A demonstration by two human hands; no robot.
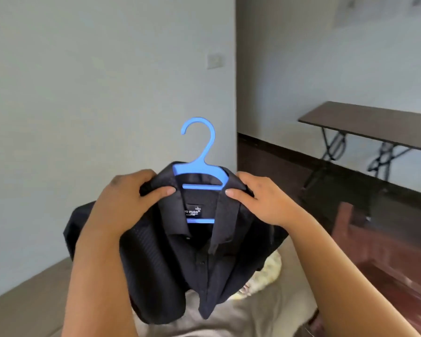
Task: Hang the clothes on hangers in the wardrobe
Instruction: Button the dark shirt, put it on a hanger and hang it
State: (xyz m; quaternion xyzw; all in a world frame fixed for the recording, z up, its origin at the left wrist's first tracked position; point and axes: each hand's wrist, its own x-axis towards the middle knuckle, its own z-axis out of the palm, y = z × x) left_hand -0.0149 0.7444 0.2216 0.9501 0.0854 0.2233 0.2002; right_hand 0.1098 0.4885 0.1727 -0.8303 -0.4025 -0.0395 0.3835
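Dark, finely textured fabric: a button-front shirt [180,251] is held up in front of the person on a blue plastic hanger [199,166], above a bed [253,317] with a beige cover. The left hand [122,198] grips the shirt's left shoulder, thumb on the front of the collar area and fingers [141,176] curled behind the cloth. The right hand [260,200] holds the opposite shoulder in the same way, thumb forward and fingers wrapped behind. The hanger's hook stands upright and free above the collar; its shoulder bars and lower crossbar show through the open neck (the collar label is visible but only partly legible). No wardrobe appears in this view; a pale wall, a wall switch [215,60] and a dark desk [374,122] with metal legs lie beyond.

Judged stage: the shirt is seated on the hanger and being settled before carrying to the rail. Risks: the top of the placket is open, so a shoulder may slide off a bar if one hand releases early. The hanging hem and sleeves may drag on the bed or snag during the turn. With both hands on cloth and none on the hook, the hanger could tip out through the neck.
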